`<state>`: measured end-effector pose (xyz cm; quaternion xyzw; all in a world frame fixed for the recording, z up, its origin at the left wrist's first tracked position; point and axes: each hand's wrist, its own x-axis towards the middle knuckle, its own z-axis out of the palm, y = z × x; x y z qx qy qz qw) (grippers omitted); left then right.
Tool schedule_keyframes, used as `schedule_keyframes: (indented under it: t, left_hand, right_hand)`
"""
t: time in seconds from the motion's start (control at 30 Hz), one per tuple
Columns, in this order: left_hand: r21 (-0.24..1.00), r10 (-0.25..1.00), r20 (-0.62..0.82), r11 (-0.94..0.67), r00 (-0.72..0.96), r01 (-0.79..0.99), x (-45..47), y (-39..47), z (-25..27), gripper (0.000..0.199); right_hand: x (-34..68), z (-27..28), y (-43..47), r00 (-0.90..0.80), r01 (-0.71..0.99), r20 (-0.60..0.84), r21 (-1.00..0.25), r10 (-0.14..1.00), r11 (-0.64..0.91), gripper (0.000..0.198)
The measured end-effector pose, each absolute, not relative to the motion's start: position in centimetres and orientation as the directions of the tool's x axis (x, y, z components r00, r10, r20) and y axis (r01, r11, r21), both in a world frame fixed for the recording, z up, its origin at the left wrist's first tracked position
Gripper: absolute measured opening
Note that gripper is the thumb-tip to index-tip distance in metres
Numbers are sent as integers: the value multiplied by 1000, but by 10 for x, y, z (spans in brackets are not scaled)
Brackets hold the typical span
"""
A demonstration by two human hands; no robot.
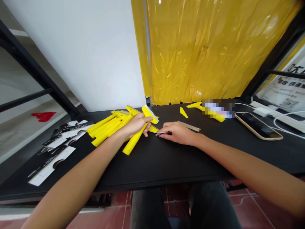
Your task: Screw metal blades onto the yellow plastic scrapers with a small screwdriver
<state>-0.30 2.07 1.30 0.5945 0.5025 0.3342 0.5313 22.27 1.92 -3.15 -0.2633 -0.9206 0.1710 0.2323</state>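
My left hand [137, 124] is closed around a yellow scraper [133, 141], whose wide head with a metal edge points up and away. Its handle slants down toward me. Just right of it, my right hand [177, 133] pinches a thin metal tool [164, 132], its kind hard to make out. The tool's tip is close to a small shiny piece [156, 135], perhaps a screw. Several more yellow scrapers [105, 125] lie in a pile under and left of my left hand. Behind my right hand rests a flat metal blade [189, 126].
A small yellow piece [183, 112] and another yellow scraper [194, 105] lie toward the back of the black table [166, 168]. Phone [258, 125], white cables and a power strip [281, 116] are at right. Printed cards [53, 165] lie at left. Yellow plastic sheeting [202, 51] hangs behind.
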Motion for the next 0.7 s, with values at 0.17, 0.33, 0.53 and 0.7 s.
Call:
schedule_keyframes:
  t: [0.17, 0.33, 0.53, 0.7]
  left_hand:
    - [974, 968, -144, 102, 206, 202, -1, 22, 13, 24]
    - [984, 977, -117, 89, 180, 157, -2, 25, 9, 21]
    - [982, 977, -120, 91, 174, 165, -2, 26, 8, 23]
    - [981, 982, -100, 70, 162, 181, -1, 24, 11, 23]
  right_hand:
    - [223, -30, 19, -747, 439, 323, -417, 581, 796, 25]
    - [222, -29, 18, -732, 468, 305, -425, 609, 775, 27]
    - [222, -27, 19, -731, 475, 291, -431, 617, 767, 21]
    - [223, -28, 22, -720, 481, 285, -453, 633, 751, 14]
